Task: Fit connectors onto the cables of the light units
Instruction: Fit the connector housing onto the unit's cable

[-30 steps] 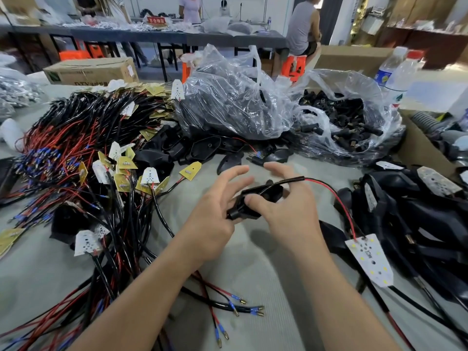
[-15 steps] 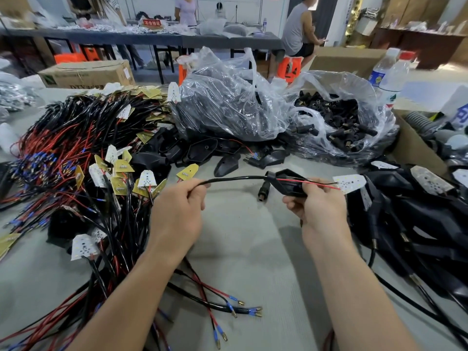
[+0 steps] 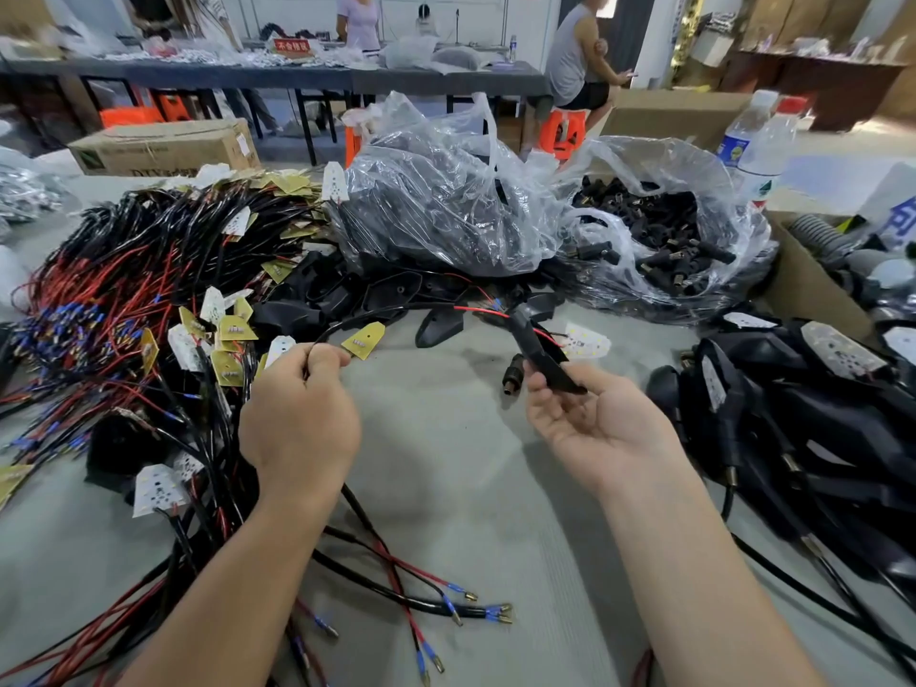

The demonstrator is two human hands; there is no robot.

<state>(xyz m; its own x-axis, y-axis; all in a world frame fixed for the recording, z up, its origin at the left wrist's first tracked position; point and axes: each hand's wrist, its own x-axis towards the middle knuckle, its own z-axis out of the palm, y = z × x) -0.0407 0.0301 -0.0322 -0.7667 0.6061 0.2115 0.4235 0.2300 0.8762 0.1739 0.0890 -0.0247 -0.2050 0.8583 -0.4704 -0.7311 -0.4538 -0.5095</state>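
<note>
A: What fills the clear bag (image 3: 436,210)?
B: Dark shapes only — the crumpled plastic blurs their form.
A: And left of that bag?
B: The wire pile (image 3: 99,300) runs off the edge. In front of the bag, the left hand (image 3: 302,419) hides its own fingertips — and where the cable (image 3: 396,309) goes.

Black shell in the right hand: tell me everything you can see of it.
The black shell looks like matte plastic, long and narrow, tapering to a point over the palm. It is held clear of the table and tilted, with its upper end away from the person. The right hand, palm up, pinches its lower half. A black cable and a red wire meet its upper end. A white LED board shows just behind it. The left hand pinches the cable further along.
</note>
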